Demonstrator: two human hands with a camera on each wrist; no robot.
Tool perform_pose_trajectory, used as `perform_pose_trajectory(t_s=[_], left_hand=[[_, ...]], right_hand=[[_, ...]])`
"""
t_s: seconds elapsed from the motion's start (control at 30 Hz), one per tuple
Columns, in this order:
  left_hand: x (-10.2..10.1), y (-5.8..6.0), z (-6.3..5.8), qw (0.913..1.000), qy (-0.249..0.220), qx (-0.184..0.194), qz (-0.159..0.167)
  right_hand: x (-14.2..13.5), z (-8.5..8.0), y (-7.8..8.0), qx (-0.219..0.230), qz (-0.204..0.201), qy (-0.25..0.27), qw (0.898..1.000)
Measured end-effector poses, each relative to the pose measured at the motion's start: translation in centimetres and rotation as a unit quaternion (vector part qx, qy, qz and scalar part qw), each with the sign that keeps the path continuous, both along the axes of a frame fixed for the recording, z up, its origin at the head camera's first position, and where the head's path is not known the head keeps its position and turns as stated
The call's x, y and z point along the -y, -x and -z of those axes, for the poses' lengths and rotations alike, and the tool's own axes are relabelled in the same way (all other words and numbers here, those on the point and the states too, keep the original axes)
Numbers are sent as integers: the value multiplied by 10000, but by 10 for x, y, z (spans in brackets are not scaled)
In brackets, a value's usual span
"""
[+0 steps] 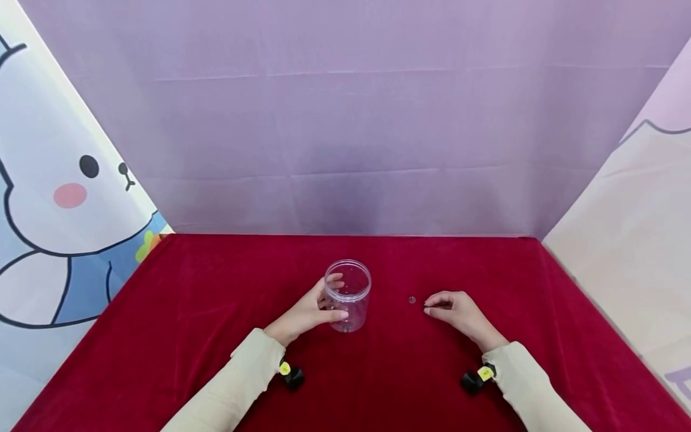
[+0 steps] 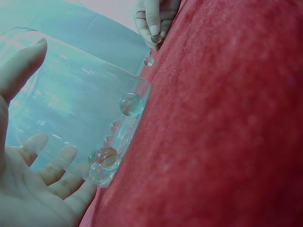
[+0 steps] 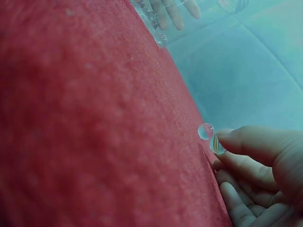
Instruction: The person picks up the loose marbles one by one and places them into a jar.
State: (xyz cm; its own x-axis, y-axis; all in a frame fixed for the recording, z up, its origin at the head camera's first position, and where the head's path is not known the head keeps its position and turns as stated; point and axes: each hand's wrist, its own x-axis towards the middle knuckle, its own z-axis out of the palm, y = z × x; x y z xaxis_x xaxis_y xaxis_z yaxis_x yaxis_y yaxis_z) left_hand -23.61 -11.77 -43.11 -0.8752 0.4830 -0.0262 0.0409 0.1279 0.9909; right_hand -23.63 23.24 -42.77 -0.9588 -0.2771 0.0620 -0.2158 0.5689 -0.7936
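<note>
My left hand (image 1: 313,309) holds a clear, open-topped plastic jar (image 1: 353,312) upright on the red cloth, thumb on the near side and fingers round the far side. Several glass marbles (image 2: 108,158) lie at the bottom of the jar, one with an orange swirl. To the right, my right hand (image 1: 456,312) pinches a glass marble (image 3: 218,144) with a coloured streak between thumb and fingertips, low over the cloth. Another clear marble (image 1: 412,299) lies on the cloth just left of those fingertips, between the jar and the right hand.
Red velvet cloth (image 1: 216,276) covers the table. A plain lilac curtain (image 1: 345,120) hangs behind it. Printed panels stand on both sides, the left panel (image 1: 54,150) showing a cartoon animal. Each wrist wears a small black camera (image 1: 472,382).
</note>
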Motion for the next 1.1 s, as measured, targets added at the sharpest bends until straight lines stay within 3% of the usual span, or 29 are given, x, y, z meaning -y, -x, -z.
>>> perform_pose_trajectory(t_s=[0.23, 0.43, 0.63, 0.9, 1.1], left_hand=[[-1, 1, 1, 10000, -4, -19, 28], [-1, 2, 0, 10000, -26, -25, -16], [0, 1, 0, 10000, -48, 17, 30], [1, 0, 1, 10000, -57, 15, 10], [1, 0, 2, 10000, -52, 48, -9]], right_hand=[[0, 1, -1, 190, 275, 191, 9993], [2, -4, 0, 163, 237, 215, 9994], [14, -26, -12, 144, 157, 198, 9996], [10, -13, -4, 113, 137, 421, 9990], [21, -29, -12, 35, 123, 416, 9991]])
